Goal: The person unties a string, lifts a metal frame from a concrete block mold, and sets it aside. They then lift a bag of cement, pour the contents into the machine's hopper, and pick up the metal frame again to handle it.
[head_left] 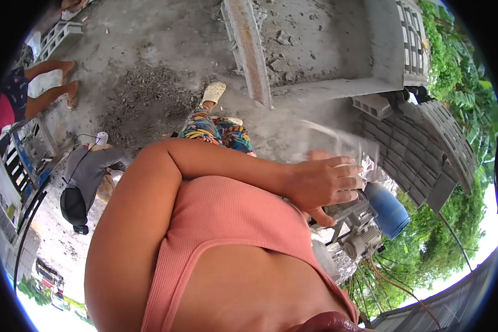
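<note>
My left hand [327, 182] reaches across my body to the right, back of the hand up. Its fingers are stretched and slightly apart, with the thumb pointing down and away from them. Just beyond the fingers is a see-through, pale plastic-looking thing [337, 138], smeared by motion; I cannot make out its kind. A blurred patch of skin [317, 155] above my left hand seems to be part of my right hand, its fingers hidden or smeared. Below the left hand stands a metal machine with a grey motor [362, 242].
A blue plastic drum [390, 210] stands beside the machine. Stacked grey blocks [412, 144] and a concrete beam [249, 52] lie ahead. Gravel [152, 99] covers the ground near my feet. On the left are a crouching person in grey [88, 171] and another person's legs [50, 88].
</note>
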Tool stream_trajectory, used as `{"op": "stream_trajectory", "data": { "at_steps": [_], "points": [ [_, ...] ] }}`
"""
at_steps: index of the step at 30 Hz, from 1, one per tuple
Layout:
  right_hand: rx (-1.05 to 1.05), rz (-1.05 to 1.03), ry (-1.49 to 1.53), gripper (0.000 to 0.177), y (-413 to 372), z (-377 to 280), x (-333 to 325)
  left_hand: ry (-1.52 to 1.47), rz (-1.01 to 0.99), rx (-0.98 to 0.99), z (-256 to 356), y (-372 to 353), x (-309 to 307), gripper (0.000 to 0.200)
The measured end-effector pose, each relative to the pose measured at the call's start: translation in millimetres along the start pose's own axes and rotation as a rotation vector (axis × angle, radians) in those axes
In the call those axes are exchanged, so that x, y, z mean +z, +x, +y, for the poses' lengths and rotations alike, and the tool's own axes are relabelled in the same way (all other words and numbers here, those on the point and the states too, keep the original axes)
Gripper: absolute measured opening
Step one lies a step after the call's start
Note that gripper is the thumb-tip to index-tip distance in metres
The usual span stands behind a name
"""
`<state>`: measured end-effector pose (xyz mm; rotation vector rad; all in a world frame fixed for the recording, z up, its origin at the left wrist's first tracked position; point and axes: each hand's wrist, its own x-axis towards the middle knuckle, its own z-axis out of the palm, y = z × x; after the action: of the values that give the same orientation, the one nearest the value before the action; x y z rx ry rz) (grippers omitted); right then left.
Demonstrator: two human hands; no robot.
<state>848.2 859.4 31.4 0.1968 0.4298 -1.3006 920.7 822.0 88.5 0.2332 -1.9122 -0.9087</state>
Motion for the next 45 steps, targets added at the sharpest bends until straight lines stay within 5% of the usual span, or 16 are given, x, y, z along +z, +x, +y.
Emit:
{"op": "stream_trajectory", "data": {
  "at_steps": [3, 6, 11, 17, 21, 24, 26, 27, 28, 32, 37, 40, 44, 45],
  "points": [
    [0.076, 0.011, 0.044, 0.042, 0.6, 2.2, -10.9, 0.046, -0.06, -0.012, 9.6, 0.7, 6.8, 0.062],
    [-0.009, 0.242, -0.055, 0.046, 0.9, -9.1, -30.8, 0.027, -0.098, -0.126, 8.3, -11.5, 10.1, 0.059],
    [0.019, 0.128, -0.066, 0.046, 5.5, -10.1, -24.3, 0.028, -0.077, -0.175, 5.3, -12.0, 12.2, 0.054],
    [0.12, 0.183, -0.04, 0.046, 7.4, 30.0, -2.5, -0.019, 0.0, -0.148, 10.5, -5.1, 6.0, 0.055],
    [0.118, 0.303, -0.028, 0.046, -2.1, 47.0, 3.1, 0.069, -0.089, 0.038, 28.8, 3.3, -12.4, 0.058],
    [0.094, 0.132, -0.116, 0.044, -3.8, 30.8, -23.1, 0.095, -0.128, 0.063, 27.1, 0.6, -18.6, 0.061],
    [0.012, -0.05, -0.142, 0.041, -16.1, -0.1, -55.9, 0.155, -0.019, -0.11, 23.4, -9.0, -14.6, 0.056],
    [-0.065, -0.328, 0.032, 0.042, -17.0, -10.8, -80.5, 0.12, 0.033, -0.133, 22.5, -10.0, -15.6, 0.056],
    [-0.062, -0.326, 0.037, 0.043, -15.9, -17.2, -80.0, 0.114, 0.033, -0.136, 22.0, -10.6, -16.1, 0.056],
    [0.054, -0.035, 0.017, 0.044, -5.1, 8.9, -23.5, 0.087, -0.041, -0.143, 23.3, -12.8, -20.2, 0.056],
    [0.209, -0.049, 0.117, 0.045, 9.1, 55.4, 13.9, -0.031, -0.033, -0.161, 29.3, -13.4, -25.2, 0.053],
    [0.214, -0.068, 0.147, 0.046, 2.3, 48.4, 5.6, -0.06, -0.274, -0.085, 38.6, -11.8, -16.3, 0.048],
    [0.279, 0.076, 0.013, 0.051, -16.8, -8.1, -25.2, 0.081, -0.082, -0.04, 29.2, -14.9, -13.7, 0.048],
    [0.184, 0.289, -0.119, 0.044, -28.3, -11.2, -17.7, 0.098, -0.041, -0.07, 27.2, -15.2, -10.5, 0.048]
  ]
}}
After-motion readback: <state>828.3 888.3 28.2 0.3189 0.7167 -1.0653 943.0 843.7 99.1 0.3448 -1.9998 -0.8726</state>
